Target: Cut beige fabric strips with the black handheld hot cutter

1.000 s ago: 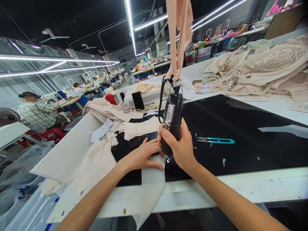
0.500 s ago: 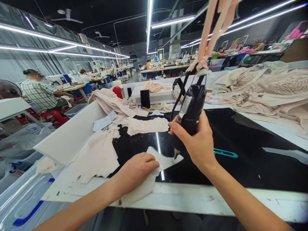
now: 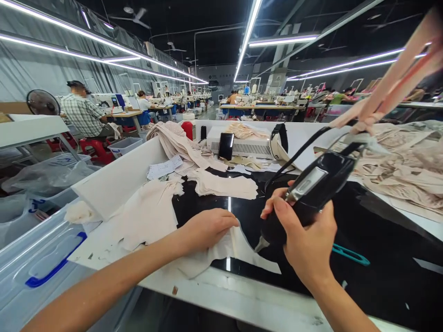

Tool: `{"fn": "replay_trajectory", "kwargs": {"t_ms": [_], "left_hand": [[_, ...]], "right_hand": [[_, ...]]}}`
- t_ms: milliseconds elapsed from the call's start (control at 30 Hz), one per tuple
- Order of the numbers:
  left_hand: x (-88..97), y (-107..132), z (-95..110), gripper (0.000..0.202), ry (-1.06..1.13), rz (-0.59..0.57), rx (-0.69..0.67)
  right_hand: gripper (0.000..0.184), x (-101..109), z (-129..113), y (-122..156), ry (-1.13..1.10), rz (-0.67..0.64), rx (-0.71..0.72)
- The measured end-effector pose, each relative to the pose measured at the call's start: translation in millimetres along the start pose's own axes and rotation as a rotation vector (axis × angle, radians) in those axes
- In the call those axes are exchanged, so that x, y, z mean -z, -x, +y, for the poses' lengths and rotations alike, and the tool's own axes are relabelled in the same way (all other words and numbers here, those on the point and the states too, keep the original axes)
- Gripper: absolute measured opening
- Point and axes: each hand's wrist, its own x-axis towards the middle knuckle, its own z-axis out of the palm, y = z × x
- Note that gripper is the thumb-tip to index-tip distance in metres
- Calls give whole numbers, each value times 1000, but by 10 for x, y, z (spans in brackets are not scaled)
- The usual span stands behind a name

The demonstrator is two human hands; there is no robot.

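My right hand (image 3: 308, 244) is wrapped round a black handheld power tool (image 3: 320, 184) with a narrow metal tip. Pale fabric strips hold it up from above, and a black cord loops beside it. The tip points down left, close to the curved edge of a thin cream fabric piece (image 3: 247, 251); contact is unclear. My left hand (image 3: 211, 228) pinches that piece at its upper edge, its fingers bent and partly hidden. Cream cut pieces (image 3: 226, 184) lie just beyond, and a larger pile of them (image 3: 148, 216) spreads to the left.
A glossy black work surface (image 3: 387, 244) bears a teal tool (image 3: 351, 255) right of my right hand. Behind stand a white box (image 3: 242, 148) and a phone (image 3: 226, 146). Heaped beige fabric (image 3: 401, 170) lies at right. A lidded plastic bin (image 3: 51, 258) flanks the left side.
The power tool has tilted over to the right, and its tip is off the fabric piece's end. My left hand has lifted slightly, and the piece has turned. The whole view has shifted.
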Motion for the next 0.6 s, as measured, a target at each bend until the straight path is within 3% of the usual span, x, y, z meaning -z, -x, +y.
{"fn": "replay_trajectory", "kwargs": {"t_ms": [200,367,600], "left_hand": [[-175,-179,-27,27,-12,-15,-17],[-180,-85,-58,24,0,-6,-29],[-181,42,-118,24,-32,44,-155]], "right_hand": [[47,135,10,69,-19,40,-59],[50,196,-37,104,-17,69,-91],[46,215,-66,94,-32,75,-60]]}}
